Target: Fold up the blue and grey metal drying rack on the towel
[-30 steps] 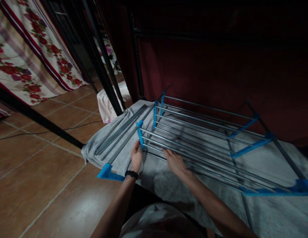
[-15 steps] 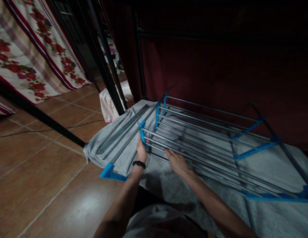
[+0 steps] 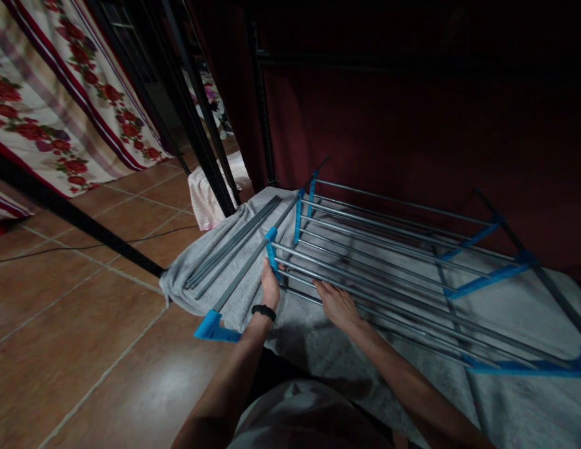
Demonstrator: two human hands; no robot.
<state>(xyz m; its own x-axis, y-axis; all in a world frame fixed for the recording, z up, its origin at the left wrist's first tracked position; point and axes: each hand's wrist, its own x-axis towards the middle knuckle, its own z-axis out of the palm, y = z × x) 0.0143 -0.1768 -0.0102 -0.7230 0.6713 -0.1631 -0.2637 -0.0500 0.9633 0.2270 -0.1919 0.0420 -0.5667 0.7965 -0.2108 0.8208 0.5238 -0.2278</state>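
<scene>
A rack of grey metal tubes [image 3: 365,222] and blue plastic brackets lies across a grey blanket. My left hand [image 3: 270,288], with a black band at its wrist, is closed around the near left blue bracket [image 3: 272,251], where tube ends meet it. My right hand [image 3: 337,305] is closed on a lower front tube [image 3: 299,295], a short way right of the left hand; its fingertips are partly hidden by the tubes. Below my left hand, a long grey side pole ends in a blue corner piece [image 3: 209,325].
Several loose grey tubes [image 3: 234,242] lie on the blanket [image 3: 178,288] at the left. Black frame poles [image 3: 79,218] rise at the left, and a dark red cloth [image 3: 374,131] hangs behind the rack. Tiled floor [image 3: 84,349] and a black cable [image 3: 131,241] are at left.
The rack and both hands appear slightly farther right in view. Both hands keep their places on the bracket and tube.
</scene>
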